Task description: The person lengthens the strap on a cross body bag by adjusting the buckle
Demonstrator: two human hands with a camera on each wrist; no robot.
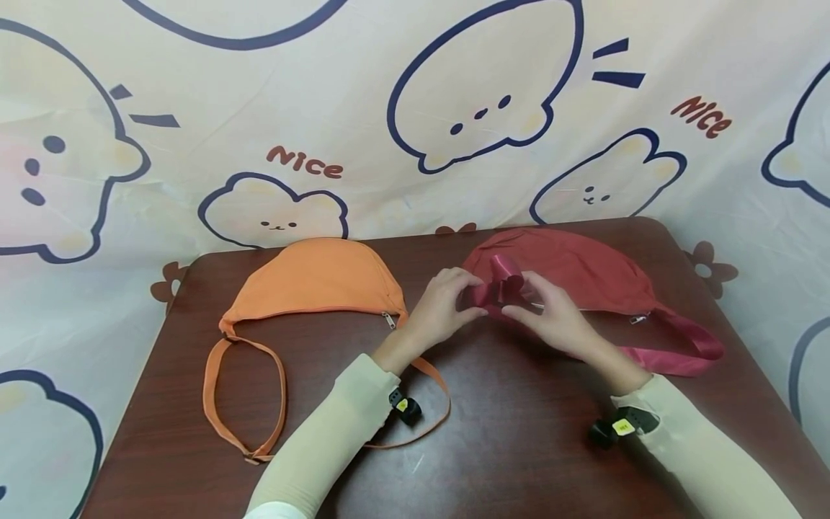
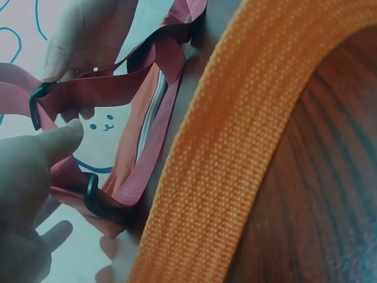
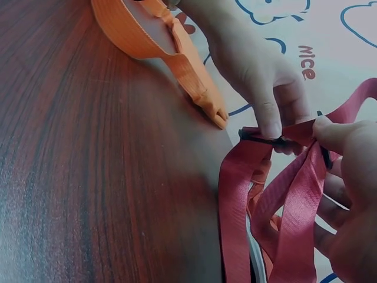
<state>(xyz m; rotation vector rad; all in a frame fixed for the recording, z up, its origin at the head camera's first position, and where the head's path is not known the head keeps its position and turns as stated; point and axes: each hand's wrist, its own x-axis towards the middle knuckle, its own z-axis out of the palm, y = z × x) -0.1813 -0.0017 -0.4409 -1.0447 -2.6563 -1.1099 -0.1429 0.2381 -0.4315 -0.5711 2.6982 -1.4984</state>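
A dark red waist bag point(image 1: 577, 263) lies at the back right of the table, its strap lifted off the tabletop in front of it. My left hand point(image 1: 441, 306) pinches the red strap point(image 3: 235, 194) beside a black plastic slider point(image 3: 259, 137). From the other side, my right hand point(image 1: 554, 313) pinches the same strap near a second black slider point(image 2: 39, 106). Between the two hands the strap bends into a loop. Part of the red bag's zipper point(image 2: 151, 112) shows behind the strap in the left wrist view.
An orange waist bag point(image 1: 324, 277) lies at the back left, its looped strap point(image 1: 209, 389) spread toward the front and partly under my left arm. The brown table point(image 1: 493, 447) meets a printed cloth point(image 1: 402, 202) at the back.
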